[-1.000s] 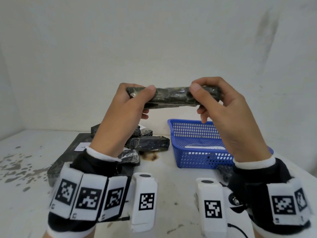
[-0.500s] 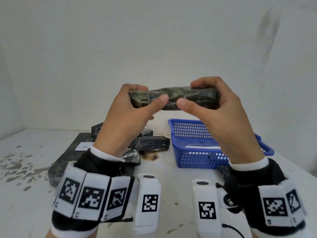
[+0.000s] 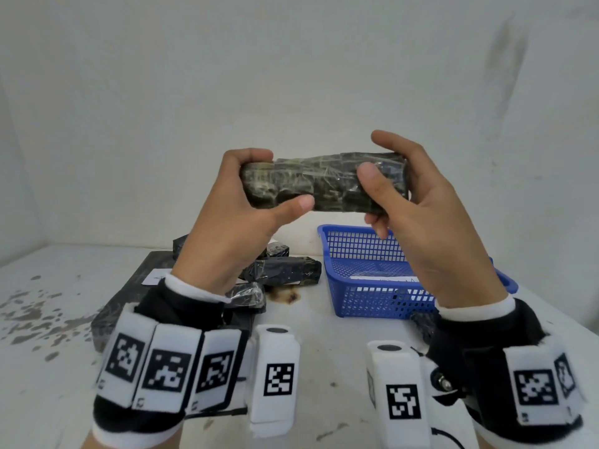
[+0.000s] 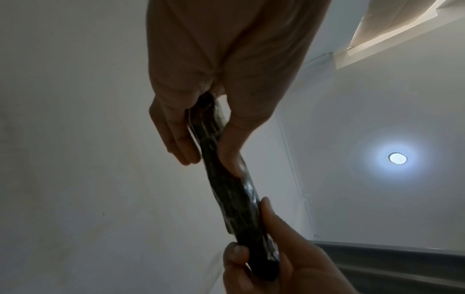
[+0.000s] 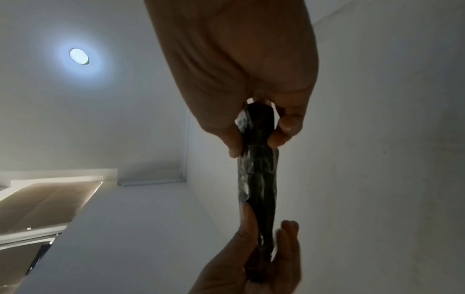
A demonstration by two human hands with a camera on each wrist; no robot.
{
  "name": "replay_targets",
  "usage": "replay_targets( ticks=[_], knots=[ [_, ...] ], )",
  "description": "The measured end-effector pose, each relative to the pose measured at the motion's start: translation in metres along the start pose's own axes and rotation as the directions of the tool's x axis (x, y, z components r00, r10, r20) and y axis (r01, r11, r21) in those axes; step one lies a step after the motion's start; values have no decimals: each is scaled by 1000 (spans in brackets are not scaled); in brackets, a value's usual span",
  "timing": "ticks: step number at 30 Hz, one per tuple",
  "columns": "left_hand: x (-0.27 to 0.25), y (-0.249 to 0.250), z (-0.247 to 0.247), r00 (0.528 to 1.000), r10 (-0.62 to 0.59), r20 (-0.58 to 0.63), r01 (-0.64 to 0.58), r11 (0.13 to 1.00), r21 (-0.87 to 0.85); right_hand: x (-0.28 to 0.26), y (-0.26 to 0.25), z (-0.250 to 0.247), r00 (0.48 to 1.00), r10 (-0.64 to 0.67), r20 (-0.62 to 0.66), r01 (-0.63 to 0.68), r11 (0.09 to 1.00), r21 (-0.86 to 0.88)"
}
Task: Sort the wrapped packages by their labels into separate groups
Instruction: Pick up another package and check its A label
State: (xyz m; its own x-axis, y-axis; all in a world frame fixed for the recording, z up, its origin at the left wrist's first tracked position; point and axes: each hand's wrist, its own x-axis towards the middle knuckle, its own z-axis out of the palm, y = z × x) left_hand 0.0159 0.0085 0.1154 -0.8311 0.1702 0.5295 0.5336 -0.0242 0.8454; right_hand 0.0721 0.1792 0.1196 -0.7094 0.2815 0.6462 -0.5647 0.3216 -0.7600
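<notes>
A dark, plastic-wrapped package [image 3: 324, 183] is held level in the air above the table by both hands. My left hand [image 3: 256, 186] grips its left end, fingers over the top and thumb underneath. My right hand [image 3: 382, 183] grips its right end, thumb on the near face. No label shows on the side facing me. In the left wrist view the package [image 4: 226, 189] runs from my left hand [image 4: 201, 143] down to the other hand. In the right wrist view the package [image 5: 259, 175] is pinched by my right hand [image 5: 254, 135].
Several dark wrapped packages [image 3: 285, 270] lie piled on the table behind my left wrist, next to a flat black slab [image 3: 126, 303] with a white label [image 3: 155, 276]. A blue plastic basket [image 3: 366, 299] holding a white-labelled item stands at the right. A white wall is close behind.
The package has been turned in my hands so a broader face is toward me. My thumbs have shifted along it and both hands sit slightly lower.
</notes>
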Motion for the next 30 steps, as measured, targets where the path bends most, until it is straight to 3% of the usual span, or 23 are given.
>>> replay_targets(
  ticks=[4,12,18,24,30],
  knots=[
    [-1,6,2,996,-72,60,78,990,-117,3,2,-6,1000,21,8,-21,1000,11],
    [4,5,0,992,-130,-2,126,963,-237,4,1,-9,998,51,32,-52,998,36],
    [4,5,-4,996,-65,-53,51,972,-230,2,-1,-13,987,117,106,-116,993,-16],
    [5,2,-1,997,-44,-62,30,976,-215,2,1,-18,956,153,250,-107,976,-189],
    [1,2,4,997,31,71,-19,986,-163,0,2,-11,927,161,339,-71,962,-263]
  ],
)
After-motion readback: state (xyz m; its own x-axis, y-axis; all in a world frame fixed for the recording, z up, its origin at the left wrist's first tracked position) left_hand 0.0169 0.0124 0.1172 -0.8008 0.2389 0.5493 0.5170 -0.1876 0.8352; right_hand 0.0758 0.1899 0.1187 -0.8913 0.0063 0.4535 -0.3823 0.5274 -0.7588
